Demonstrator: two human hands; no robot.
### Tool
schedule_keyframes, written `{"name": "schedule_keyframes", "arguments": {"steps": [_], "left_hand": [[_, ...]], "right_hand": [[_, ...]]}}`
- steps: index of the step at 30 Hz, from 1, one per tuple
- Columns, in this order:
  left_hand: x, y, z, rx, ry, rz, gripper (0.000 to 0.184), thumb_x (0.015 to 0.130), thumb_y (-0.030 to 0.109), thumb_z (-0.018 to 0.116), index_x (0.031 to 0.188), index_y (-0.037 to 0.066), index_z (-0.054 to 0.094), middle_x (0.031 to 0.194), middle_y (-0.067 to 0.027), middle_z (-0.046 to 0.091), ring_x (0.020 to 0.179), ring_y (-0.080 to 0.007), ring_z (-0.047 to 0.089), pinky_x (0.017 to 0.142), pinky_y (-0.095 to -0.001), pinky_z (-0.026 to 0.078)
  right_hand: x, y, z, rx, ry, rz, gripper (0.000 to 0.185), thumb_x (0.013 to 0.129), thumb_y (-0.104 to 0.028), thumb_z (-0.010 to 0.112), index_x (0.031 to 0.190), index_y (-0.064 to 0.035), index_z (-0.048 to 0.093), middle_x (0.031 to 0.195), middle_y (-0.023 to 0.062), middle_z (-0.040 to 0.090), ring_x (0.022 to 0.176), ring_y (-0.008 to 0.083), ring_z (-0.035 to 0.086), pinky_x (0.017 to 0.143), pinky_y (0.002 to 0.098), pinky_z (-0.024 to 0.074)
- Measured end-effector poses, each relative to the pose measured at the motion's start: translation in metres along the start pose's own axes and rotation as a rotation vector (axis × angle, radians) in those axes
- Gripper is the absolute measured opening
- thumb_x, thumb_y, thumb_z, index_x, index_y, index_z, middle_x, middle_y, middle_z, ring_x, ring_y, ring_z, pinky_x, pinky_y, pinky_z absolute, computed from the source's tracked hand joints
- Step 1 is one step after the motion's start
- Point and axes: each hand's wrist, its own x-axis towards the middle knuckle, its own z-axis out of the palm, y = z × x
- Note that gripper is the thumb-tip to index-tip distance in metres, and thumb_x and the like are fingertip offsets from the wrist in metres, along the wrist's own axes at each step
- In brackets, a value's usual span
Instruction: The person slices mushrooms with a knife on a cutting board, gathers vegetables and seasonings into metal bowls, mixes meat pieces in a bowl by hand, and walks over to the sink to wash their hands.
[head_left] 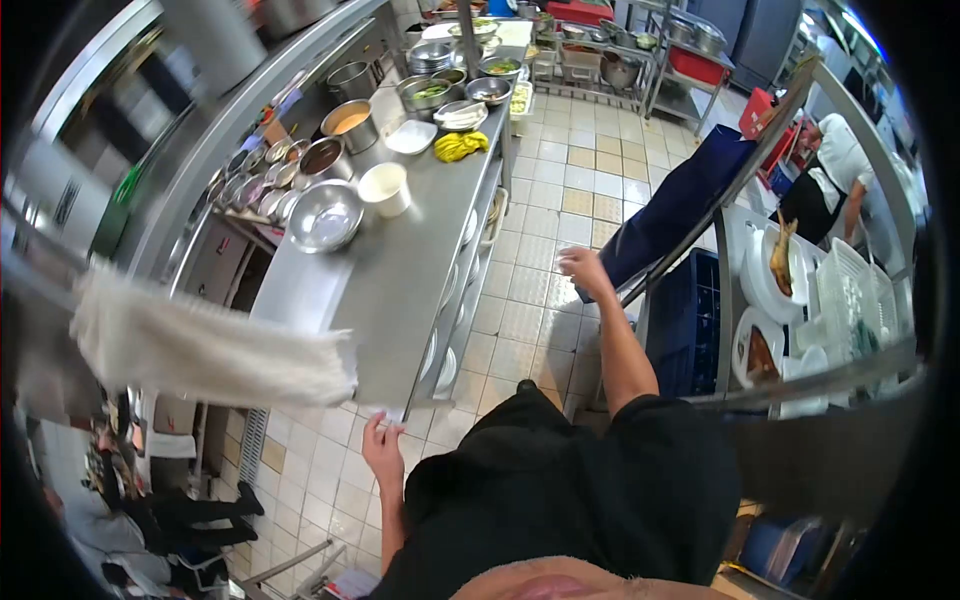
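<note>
My left hand (383,455) is at the near end of the steel counter (400,300), its fingers slightly bent and apart. Just above its fingertips a small white piece (393,411) shows at the counter's edge; whether they touch is unclear. Out over the tiled aisle, my right hand (585,272) has its fingers curled in. Something pale shows at those fingertips, too small and blurred to name. Beyond this hand hangs a dark blue sheet (675,215). A whitish cloth (210,345) hangs at the left, in front of the counter's near end.
On the counter are a steel bowl (325,216), a white tub (385,189), sauce pots (350,125) and a yellow cloth (461,147). Dark blue crates (690,320) and a rack with a white dish (765,265) stand right. Other people work at far right and lower left.
</note>
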Motion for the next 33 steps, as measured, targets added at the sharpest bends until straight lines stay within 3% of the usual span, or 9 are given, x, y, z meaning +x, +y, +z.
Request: {"name": "schedule_keyframes", "arguments": {"steps": [4,8,14,18,22,26,28,31,33], "left_hand": [[0.092,0.082,0.113,-0.01,-0.247,-0.024,0.03,0.09,0.001,0.055,0.12,-0.002,0.055,0.084,-0.008,0.066,0.078,-0.0106,0.064,0.072,-0.0229,0.049],[0.161,0.108,0.191,-0.039,-0.378,-0.033,0.03,0.09,0.001,0.056,0.12,-0.002,0.055,0.087,-0.0075,0.066,0.078,-0.0103,0.064,0.075,-0.0252,0.051],[0.283,0.089,0.287,0.057,-0.458,-0.131,0.028,0.09,0.005,0.058,0.116,-0.003,0.057,0.093,-0.0091,0.064,0.075,-0.0124,0.064,0.073,-0.0283,0.054],[0.397,0.101,0.394,0.11,-0.483,-0.056,0.026,0.091,0.006,0.057,0.115,-0.002,0.059,0.089,-0.007,0.064,0.074,-0.0119,0.063,0.072,-0.0268,0.053],[0.518,0.15,0.524,-0.087,-0.517,0.149,0.028,0.091,0.006,0.057,0.117,-0.002,0.055,0.1,-0.0083,0.063,0.084,-0.0113,0.063,0.075,-0.0247,0.05],[0.637,0.255,0.607,-0.265,-0.278,0.335,0.027,0.094,0.011,0.057,0.117,-0.002,0.054,0.097,-0.0049,0.06,0.084,-0.0105,0.058,0.076,-0.024,0.047],[0.699,0.33,0.645,-0.364,0.027,0.599,0.029,0.094,0.012,0.059,0.118,-0.003,0.052,0.095,-0.0048,0.061,0.087,-0.009,0.057,0.08,-0.0225,0.045],[0.761,0.347,0.661,-0.279,0.225,0.703,0.036,0.093,0.015,0.061,0.122,-0.004,0.051,0.106,-0.008,0.062,0.097,-0.0106,0.057,0.086,-0.0243,0.044],[0.77,0.356,0.677,-0.323,0.3,0.737,0.032,0.093,0.016,0.061,0.117,-0.005,0.055,0.104,-0.0061,0.062,0.096,-0.0096,0.057,0.087,-0.0239,0.044]], "right_hand": [[0.046,0.03,-0.085,0.618,0.271,0.189,0.034,0.085,-0.009,0.061,0.118,-0.0007,0.057,0.09,0.0059,0.063,0.072,0.016,0.061,0.053,0.0279,0.0468],[0.096,0.035,-0.116,0.756,0.322,0.327,0.025,0.084,-0.01,0.063,0.107,-0.0031,0.058,0.091,0.0062,0.063,0.077,0.019,0.062,0.061,0.0308,0.0482],[0.208,0.021,-0.134,0.931,0.123,0.316,0.021,0.086,-0.014,0.063,0.103,-0.003,0.057,0.093,0.0074,0.062,0.081,0.0206,0.062,0.067,0.0333,0.0495],[0.303,0.036,-0.177,0.944,0.109,0.307,0.026,0.086,-0.013,0.063,0.108,-0.0024,0.055,0.099,0.0093,0.062,0.084,0.0224,0.063,0.068,0.0336,0.0505],[0.369,0.043,-0.26,1.034,0.339,0.345,0.036,0.085,-0.014,0.064,0.117,-0.0037,0.053,0.105,0.0083,0.061,0.089,0.0222,0.062,0.073,0.0348,0.0528],[0.412,0.088,-0.356,1.261,0.567,0.301,0.027,0.087,-0.021,0.065,0.11,-0.0075,0.057,0.101,0.0056,0.062,0.088,0.0186,0.061,0.073,0.0343,0.0534],[0.458,0.161,-0.429,1.479,0.61,0.119,0.011,0.087,-0.02,0.064,0.087,-0.0084,0.062,0.083,0.0025,0.066,0.078,0.019,0.064,0.065,0.0339,0.0526],[0.507,0.166,-0.469,1.461,0.821,0.146,0.014,0.089,-0.022,0.061,0.084,-0.0087,0.062,0.078,0.0026,0.066,0.074,0.0179,0.063,0.062,0.0338,0.051],[0.559,0.188,-0.497,1.456,0.775,0.232,0.015,0.09,-0.023,0.061,0.084,-0.009,0.062,0.077,0.0022,0.065,0.072,0.0174,0.062,0.062,0.0329,0.0504]]}}
